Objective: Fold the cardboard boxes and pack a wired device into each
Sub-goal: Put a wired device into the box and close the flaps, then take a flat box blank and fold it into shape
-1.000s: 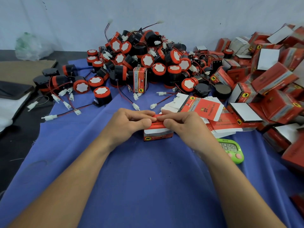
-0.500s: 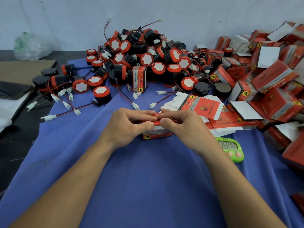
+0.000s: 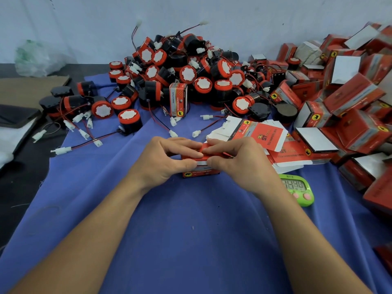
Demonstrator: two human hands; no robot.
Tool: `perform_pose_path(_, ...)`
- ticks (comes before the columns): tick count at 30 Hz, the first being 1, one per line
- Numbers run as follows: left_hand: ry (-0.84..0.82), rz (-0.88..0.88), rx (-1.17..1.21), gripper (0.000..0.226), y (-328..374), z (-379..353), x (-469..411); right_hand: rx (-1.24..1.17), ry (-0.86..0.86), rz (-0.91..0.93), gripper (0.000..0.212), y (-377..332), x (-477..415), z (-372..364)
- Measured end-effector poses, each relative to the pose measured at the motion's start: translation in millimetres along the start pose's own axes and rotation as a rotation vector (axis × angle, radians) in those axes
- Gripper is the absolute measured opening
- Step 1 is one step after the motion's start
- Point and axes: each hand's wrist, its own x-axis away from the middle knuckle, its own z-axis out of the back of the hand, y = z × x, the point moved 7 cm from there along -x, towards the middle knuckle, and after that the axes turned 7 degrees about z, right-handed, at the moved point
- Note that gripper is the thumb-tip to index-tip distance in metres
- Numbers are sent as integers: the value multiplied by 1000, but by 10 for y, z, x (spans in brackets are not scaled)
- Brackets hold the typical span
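Cardboard box [image 3: 201, 172] pinched by curled left hand [image 3: 163, 162] and right hand [image 3: 241, 164].

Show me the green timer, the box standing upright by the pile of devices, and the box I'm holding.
green timer [image 3: 293, 184], head view, on its display.
upright box [image 3: 178, 98], head view, middle of its front face.
held box [image 3: 201, 172], head view, on its lower printed strip.
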Motion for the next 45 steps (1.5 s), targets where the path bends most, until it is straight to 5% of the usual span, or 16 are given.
perform_pose_path(11,19,-22,-231,58,-39,12,149,50,-14,40,26,40,-26,-12)
perform_pose_path(16,90,-89,-271,54,-10,-3,218,-125,-44,-18,21,128,-25,-39)
perform_pose_path(21,115,-151,-334,53,4,-57,254,-172,113,-87,15,189,-22,3)
perform_pose_path(25,119,-62,-204,23,-36,-30,190,4,40,-114,44,181,-32,-80)
perform_pose_path(30,158,135,-59,63,-168,-43,69,91,-7,-45,37,41,-30,-89)
perform_pose_path(34,78,212,47,51,-217,-91,-6,294,-187,-19,68,-5,25,-126)
perform_pose_path(37,132,203,119,31,-235,-66,-42,359,-124,-36,51,-49,-1,-83)
perform_pose_path(40,256,278,317,22,-312,35,-80,-5,-54,-43,43,-117,-31,1)
perform_pose_path(43,273,328,404,31,-363,68,-92,-958,373,-63,52,-57,-50,446)
perform_pose_path(45,274,321,378,29,-364,60,-78,-1145,530,-68,65,56,-26,633)
